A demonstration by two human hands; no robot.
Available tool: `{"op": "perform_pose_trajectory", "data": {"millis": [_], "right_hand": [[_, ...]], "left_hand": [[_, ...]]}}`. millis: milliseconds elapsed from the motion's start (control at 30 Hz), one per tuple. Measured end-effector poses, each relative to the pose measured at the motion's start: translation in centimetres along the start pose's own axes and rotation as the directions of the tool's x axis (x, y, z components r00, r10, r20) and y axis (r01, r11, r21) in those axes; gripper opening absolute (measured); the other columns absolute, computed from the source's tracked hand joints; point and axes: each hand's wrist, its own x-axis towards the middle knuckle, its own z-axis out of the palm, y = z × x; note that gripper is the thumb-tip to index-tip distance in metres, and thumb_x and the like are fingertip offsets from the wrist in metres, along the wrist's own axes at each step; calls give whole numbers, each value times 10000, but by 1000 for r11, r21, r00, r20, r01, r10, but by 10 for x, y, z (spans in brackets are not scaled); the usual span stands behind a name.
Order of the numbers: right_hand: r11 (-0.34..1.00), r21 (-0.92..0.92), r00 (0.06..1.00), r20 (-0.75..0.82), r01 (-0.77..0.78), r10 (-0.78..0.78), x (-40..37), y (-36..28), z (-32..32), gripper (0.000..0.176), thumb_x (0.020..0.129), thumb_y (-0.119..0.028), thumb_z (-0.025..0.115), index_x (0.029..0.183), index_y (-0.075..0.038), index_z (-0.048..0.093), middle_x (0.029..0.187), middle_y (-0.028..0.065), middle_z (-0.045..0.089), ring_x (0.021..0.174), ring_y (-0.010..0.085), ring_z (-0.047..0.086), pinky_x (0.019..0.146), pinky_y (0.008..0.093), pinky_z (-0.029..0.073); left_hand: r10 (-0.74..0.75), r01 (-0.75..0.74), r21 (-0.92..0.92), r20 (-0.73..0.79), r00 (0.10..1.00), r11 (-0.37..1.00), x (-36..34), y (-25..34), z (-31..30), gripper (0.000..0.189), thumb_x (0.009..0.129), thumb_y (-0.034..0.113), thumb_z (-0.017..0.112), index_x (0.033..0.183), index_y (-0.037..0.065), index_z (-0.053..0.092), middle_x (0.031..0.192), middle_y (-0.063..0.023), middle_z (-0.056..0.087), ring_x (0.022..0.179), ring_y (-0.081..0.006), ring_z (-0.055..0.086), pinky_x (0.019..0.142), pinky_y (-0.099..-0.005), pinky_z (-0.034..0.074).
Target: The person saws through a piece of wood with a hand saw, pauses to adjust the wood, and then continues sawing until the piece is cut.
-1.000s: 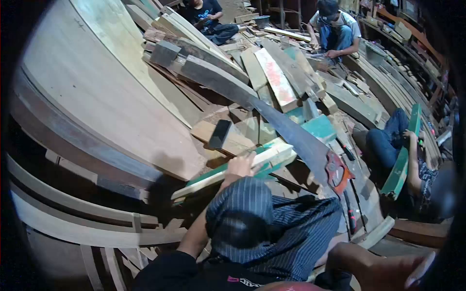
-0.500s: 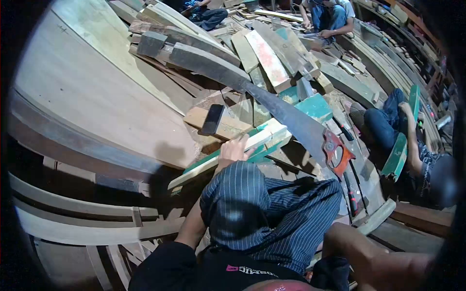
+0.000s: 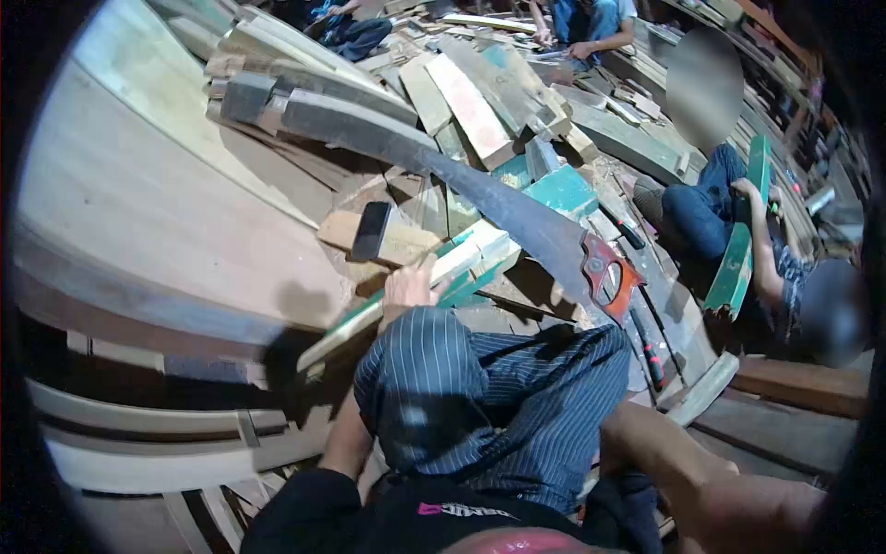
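Observation:
My left hand point(image 3: 409, 284) is wrapped round a long strip of wood point(image 3: 344, 332), pale on top with green-painted sides. It slants up from beside my left knee towards the saw blade. The handsaw point(image 3: 540, 233), with a red-orange handle point(image 3: 611, 279), lies just past the strip's far end, apart from my hands. My right arm point(image 3: 683, 462) comes in at the lower right beside my bent leg; its hand does not show. A black phone point(image 3: 371, 230) rests on a wood block point(image 3: 406, 244) beyond my left hand.
Wood offcuts point(image 3: 471, 111) pile up ahead. A large pale board point(image 3: 175, 212) curves along the left. Red-and-black tools point(image 3: 650, 355) lie at the right. Another person point(image 3: 701, 212) sits there holding a green plank point(image 3: 743, 235); more people point(image 3: 604, 28) sit at the back.
The view has turned slightly, so most things sit further left and a little higher. My left hand keeps its grip on the strip. A blurred head has come into view at upper right.

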Motion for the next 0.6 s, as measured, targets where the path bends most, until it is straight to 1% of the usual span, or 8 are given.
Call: {"op": "perform_pose_trajectory", "data": {"millis": [167,233,267,333,367,433,500,600], "right_hand": [[982,-189,997,71,25,-12,7,-13,-12,507,800,43,583,1287,41,445,1090,101,455,1058,230,385,915,318,380],[947,-317,993,121,52,-14,11,-20,-16,500,808,33,588,1285,48,438,1096,109,449,1063,238,381,919,320,377],[916,-397,992,129,62,-11,13,-26,-15,482,819,16,590,1274,52,437,1093,114,444,1064,244,380,918,322,375],[835,-545,991,134,78,-6,16,-38,-11,448,841,-16,594,1252,61,435,1088,125,432,1065,257,376,915,325,372],[777,-614,982,185,140,-30,21,-40,-16,439,847,-32,588,1246,62,432,1072,125,429,1053,255,380,916,334,372],[646,-720,959,277,253,-66,26,-40,-23,423,858,-62,576,1233,64,426,1040,125,422,1029,250,387,916,352,372],[631,-707,945,288,319,-156,31,-40,-23,415,847,-79,584,1206,57,425,1022,115,418,1015,247,390,912,362,371],[730,-578,931,237,364,-276,34,-38,-17,408,801,-79,614,1147,32,429,1016,90,417,1006,244,384,894,360,371]], "left_hand": [[14,-14,2,73,997,1000,2,-8,4,493,828,532,634,1063,101,597,818,-180,671,778,-367,668,682,-480,519],[-81,79,26,79,994,997,3,4,-4,500,798,525,667,1057,101,607,822,-189,667,777,-391,652,689,-501,508],[-8,12,-75,53,999,997,4,-11,8,505,787,522,682,1050,96,611,824,-190,667,782,-390,654,690,-496,511],[-23,23,13,11,1000,1000,4,-9,11,499,777,499,706,1054,92,623,824,-204,665,780,-393,655,677,-492,514],[50,-52,77,23,998,996,5,-29,30,493,783,496,702,1048,85,639,795,-206,663,757,-396,654,653,-496,513],[119,-119,-20,-29,993,993,5,-21,15,477,801,472,692,1005,49,608,782,-220,654,742,-409,648,636,-497,509],[-66,52,149,93,993,988,7,-13,15,465,806,465,690,991,48,598,795,-223,656,755,-412,649,638,-500,505],[76,-75,42,-22,997,996,7,-17,13,454,811,461,688,997,55,609,811,-218,663,758,-412,650,645,-503,504]]}}
